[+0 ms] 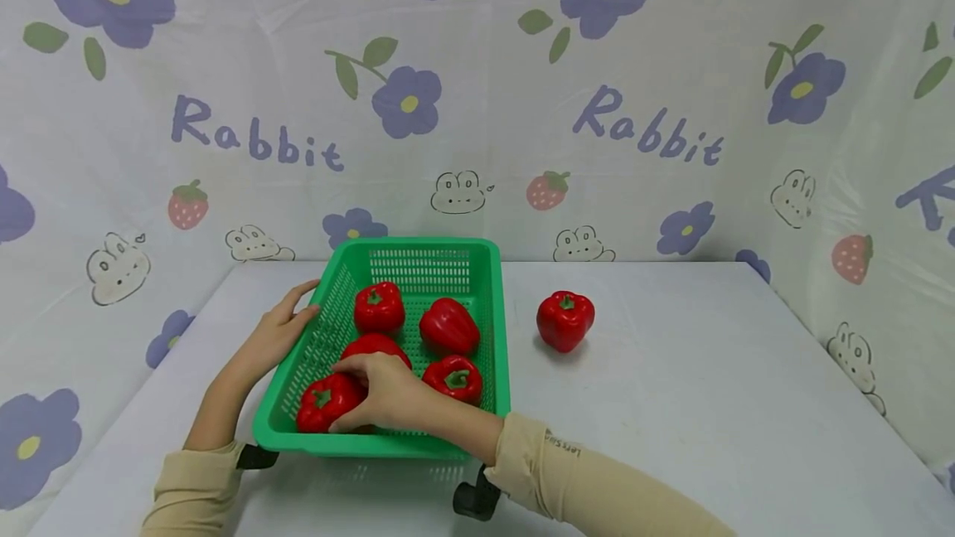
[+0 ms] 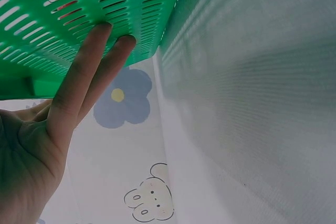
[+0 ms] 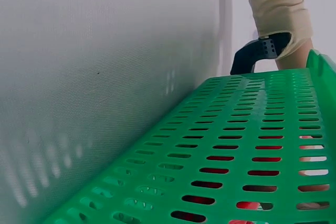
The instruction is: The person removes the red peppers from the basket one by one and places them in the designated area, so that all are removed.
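Observation:
A green plastic basket (image 1: 502,330) with slotted walls holds several red bell peppers, among them an upright one (image 1: 379,309) at the back and one on its side (image 1: 450,328). Inside its near left corner, my right hand (image 1: 391,396) has thumb and fingers around a red bell pepper (image 1: 322,406) with a green stem. Another pepper (image 1: 376,345) lies just behind that hand, partly covered by it. On the basket's left side rests my left hand (image 1: 272,342); the left wrist view shows its straight fingers (image 2: 81,72) against the slotted wall. The basket wall (image 3: 236,145) hides my right hand in the right wrist view.
One more red bell pepper (image 1: 565,321) stands on the white table (image 1: 671,404), right of the basket. A printed cloth (image 1: 492,106) with flowers and rabbits hangs behind the table and along both sides. Dark camera mounts (image 1: 477,497) sit at the wrists.

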`<state>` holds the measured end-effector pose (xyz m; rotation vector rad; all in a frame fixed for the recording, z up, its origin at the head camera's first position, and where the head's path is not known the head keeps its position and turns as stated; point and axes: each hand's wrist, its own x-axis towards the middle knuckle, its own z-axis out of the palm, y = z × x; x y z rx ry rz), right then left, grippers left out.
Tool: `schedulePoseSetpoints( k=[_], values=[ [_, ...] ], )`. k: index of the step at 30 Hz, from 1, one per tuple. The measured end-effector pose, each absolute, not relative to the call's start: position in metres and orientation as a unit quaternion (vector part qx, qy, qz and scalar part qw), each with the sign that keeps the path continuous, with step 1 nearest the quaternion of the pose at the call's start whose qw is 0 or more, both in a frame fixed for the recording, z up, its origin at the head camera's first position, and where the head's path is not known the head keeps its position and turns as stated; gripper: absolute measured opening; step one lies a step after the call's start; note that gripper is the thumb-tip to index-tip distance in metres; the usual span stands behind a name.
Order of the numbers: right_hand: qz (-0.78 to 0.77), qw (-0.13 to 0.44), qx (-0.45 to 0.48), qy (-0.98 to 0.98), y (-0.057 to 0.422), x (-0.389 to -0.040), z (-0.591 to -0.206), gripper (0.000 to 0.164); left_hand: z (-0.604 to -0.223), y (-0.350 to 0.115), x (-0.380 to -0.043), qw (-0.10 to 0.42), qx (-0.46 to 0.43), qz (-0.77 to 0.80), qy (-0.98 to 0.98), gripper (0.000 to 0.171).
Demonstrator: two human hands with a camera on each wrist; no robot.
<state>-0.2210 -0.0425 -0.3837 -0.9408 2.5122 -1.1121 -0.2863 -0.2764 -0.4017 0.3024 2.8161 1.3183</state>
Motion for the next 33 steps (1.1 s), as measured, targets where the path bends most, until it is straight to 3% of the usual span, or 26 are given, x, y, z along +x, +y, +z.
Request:
schedulePoseSetpoints(
  k=[20,33],
  values=[
    [-0.465,0.152,-0.301,0.818,-0.035,-0.22,-0.376,0.061,-0.403,-0.277,-0.286,0.011,0.097,0.427,0.899,0.059],
    [-0.525,0.145,-0.252,0.8,-0.023,-0.224,-0.366,0.059,-0.401,-0.276,-0.286,0.012,0.1,0.433,0.896,0.058]
  ],
)
